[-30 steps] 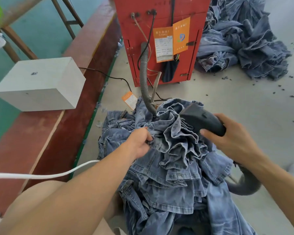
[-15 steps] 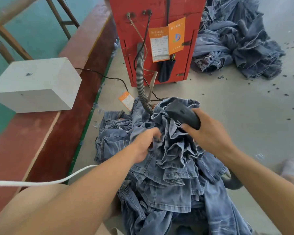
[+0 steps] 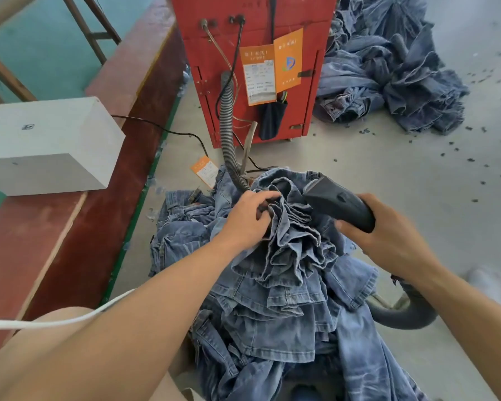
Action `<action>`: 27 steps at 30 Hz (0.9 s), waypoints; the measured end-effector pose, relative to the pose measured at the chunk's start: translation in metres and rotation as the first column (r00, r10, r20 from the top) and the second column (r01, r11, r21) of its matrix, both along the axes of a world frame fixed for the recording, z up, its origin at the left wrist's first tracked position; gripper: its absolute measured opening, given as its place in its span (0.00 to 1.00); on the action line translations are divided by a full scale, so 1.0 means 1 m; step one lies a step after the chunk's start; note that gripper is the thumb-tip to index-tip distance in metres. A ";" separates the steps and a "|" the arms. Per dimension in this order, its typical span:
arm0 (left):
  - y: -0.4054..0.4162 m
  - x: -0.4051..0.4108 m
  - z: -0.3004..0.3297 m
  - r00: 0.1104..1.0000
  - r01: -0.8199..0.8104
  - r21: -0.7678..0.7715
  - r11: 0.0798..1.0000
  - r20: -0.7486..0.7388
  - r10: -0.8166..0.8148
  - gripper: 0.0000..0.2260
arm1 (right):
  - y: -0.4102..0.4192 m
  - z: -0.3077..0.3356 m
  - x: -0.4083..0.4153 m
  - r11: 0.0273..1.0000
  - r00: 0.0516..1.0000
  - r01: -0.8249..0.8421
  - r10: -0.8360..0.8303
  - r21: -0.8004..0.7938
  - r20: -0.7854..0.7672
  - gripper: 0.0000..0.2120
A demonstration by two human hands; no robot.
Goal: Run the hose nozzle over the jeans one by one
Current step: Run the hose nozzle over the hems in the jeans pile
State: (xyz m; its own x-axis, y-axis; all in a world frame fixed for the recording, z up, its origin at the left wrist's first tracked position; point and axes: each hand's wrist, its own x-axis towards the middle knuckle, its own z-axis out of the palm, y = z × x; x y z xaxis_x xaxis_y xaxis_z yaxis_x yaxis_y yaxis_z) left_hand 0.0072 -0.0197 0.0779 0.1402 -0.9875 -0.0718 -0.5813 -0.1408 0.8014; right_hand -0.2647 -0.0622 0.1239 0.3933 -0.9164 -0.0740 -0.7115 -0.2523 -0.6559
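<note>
A heap of blue jeans [image 3: 281,287] lies stacked over my lap, their hems bunched into ruffles at the top. My left hand [image 3: 248,219] grips those bunched hems from the left side. My right hand [image 3: 385,235] holds the dark grey hose nozzle [image 3: 337,202], whose mouth points left onto the top hems. The grey ribbed hose [image 3: 227,125] runs from the red machine [image 3: 252,53] down behind the pile, and another stretch of it [image 3: 402,315] curves under my right forearm.
A second pile of jeans [image 3: 388,73] lies on the grey floor at the back right, with thread scraps scattered around. A white box [image 3: 47,143] sits on the red bench at left. A white cable [image 3: 55,321] crosses my left leg. An orange tag [image 3: 204,170] lies by the machine.
My left hand has shifted up to the top hems. My right hand pulled the nozzle right a little, its mouth still on the hems.
</note>
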 end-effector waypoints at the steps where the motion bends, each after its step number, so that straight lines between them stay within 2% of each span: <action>1: -0.002 0.000 0.000 0.999 -0.005 -0.022 1.000 0.032 0.006 0.16 | 0.002 0.000 -0.002 1.000 1.000 -0.015 0.015 0.009 -0.005 0.14; 3: -0.006 0.000 0.002 0.999 -0.039 -0.027 0.999 -0.001 0.039 0.13 | 0.005 -0.001 -0.003 0.998 0.999 -0.048 0.049 0.030 -0.023 0.16; 6: -0.008 0.001 0.002 0.969 -0.082 0.064 0.995 -0.230 0.095 0.17 | 0.008 -0.003 -0.002 0.997 0.996 -0.072 0.073 0.033 -0.051 0.18; 8: -0.007 -0.002 0.002 0.932 -0.056 0.132 0.990 -0.350 0.099 0.19 | 0.007 -0.005 -0.001 0.997 0.996 -0.068 0.069 0.025 -0.054 0.18; 12: -0.007 -0.005 -0.001 0.959 0.024 0.157 0.987 -0.284 0.021 0.20 | 0.004 -0.007 0.000 0.998 0.997 -0.062 0.062 0.014 -0.044 0.19; 16: -0.012 -0.004 -0.001 0.950 0.026 0.225 0.974 -0.310 0.046 0.17 | 0.002 -0.008 -0.002 0.999 0.998 -0.048 0.048 0.016 -0.036 0.19; 18: -0.016 -0.001 -0.001 0.982 0.041 0.205 0.978 -0.191 -0.002 0.14 | 0.002 -0.008 -0.003 0.999 0.998 -0.050 0.050 0.017 -0.026 0.19; 21: -0.017 0.005 -0.012 0.976 0.142 0.025 0.990 0.161 -0.144 0.08 | 0.002 -0.008 -0.003 0.999 0.998 -0.048 0.048 0.019 -0.034 0.19; 23: -0.017 0.003 -0.015 0.951 0.109 -0.104 0.989 0.299 -0.074 0.06 | 0.002 -0.008 -0.004 0.998 0.997 -0.053 0.054 0.027 -0.049 0.19; 25: -0.020 0.002 -0.011 0.934 0.086 -0.219 0.972 0.356 -0.003 0.07 | 0.002 -0.008 -0.004 0.998 0.996 -0.064 0.065 0.030 -0.059 0.19; 27: -0.024 0.004 -0.002 0.950 0.109 -0.184 0.977 0.308 -0.048 0.08 | 0.001 -0.007 -0.006 0.998 0.996 -0.058 0.060 0.031 -0.059 0.20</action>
